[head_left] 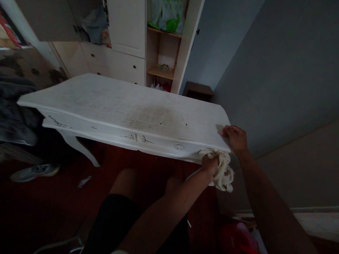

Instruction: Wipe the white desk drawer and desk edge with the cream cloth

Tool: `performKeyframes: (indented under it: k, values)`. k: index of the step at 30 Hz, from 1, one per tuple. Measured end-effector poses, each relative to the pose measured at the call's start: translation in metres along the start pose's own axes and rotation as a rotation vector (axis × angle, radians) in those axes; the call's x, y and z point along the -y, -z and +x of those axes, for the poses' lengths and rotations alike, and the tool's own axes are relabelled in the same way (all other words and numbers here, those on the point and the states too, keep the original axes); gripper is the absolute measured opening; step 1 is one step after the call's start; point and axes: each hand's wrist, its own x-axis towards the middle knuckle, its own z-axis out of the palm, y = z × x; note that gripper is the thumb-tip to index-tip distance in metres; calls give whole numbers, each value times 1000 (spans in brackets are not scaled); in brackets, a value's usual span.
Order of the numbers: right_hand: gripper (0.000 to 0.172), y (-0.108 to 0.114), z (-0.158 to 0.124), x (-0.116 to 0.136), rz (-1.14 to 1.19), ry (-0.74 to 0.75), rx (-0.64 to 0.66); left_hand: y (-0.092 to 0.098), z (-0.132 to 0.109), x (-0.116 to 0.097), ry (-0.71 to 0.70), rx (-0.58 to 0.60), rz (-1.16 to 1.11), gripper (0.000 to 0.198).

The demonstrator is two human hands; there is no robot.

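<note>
A white table (116,100) with carved trim stands in front of me, its top marked by a grey-brown smudge (155,118). At the right end of its front face, my left hand (210,165) is closed around a bunched cream cloth (224,175), which presses against the drawer front below the tabletop. Its fingertips are buried in the folds. My right hand (235,137) is at the table's right edge, near the front corner, with fingers curled together over the edge onto the top. The underside of that hand is hidden.
Behind the table stand white cabinets (127,19) and an open shelf with a plastic bag (168,11). A grey wall (277,72) bounds the right side. Dark clothing (8,108) lies at left, a shoe (35,172) on the red floor, a red bag (239,244) at lower right.
</note>
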Motion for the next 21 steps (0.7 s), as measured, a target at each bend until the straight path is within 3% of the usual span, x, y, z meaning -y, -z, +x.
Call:
performKeyframes:
  k: [5, 11, 14, 18, 21]
  values:
    - [34, 0, 1, -3, 69, -21, -3, -2, 0, -3, 65, -18, 128, 13]
    - [31, 0, 3, -8, 123, -50, -21, 23, -15, -11, -78, 71, 120, 18]
    - [28, 0, 4, -12, 144, -59, -28, 34, -24, -22, -182, -9, 30, 20]
    - [27, 0, 6, -15, 158, -77, -49, 52, -36, -43, -203, -171, -138, 27]
    - [26, 0, 6, -16, 168, -78, -59, 66, -44, -59, -240, -216, -220, 31]
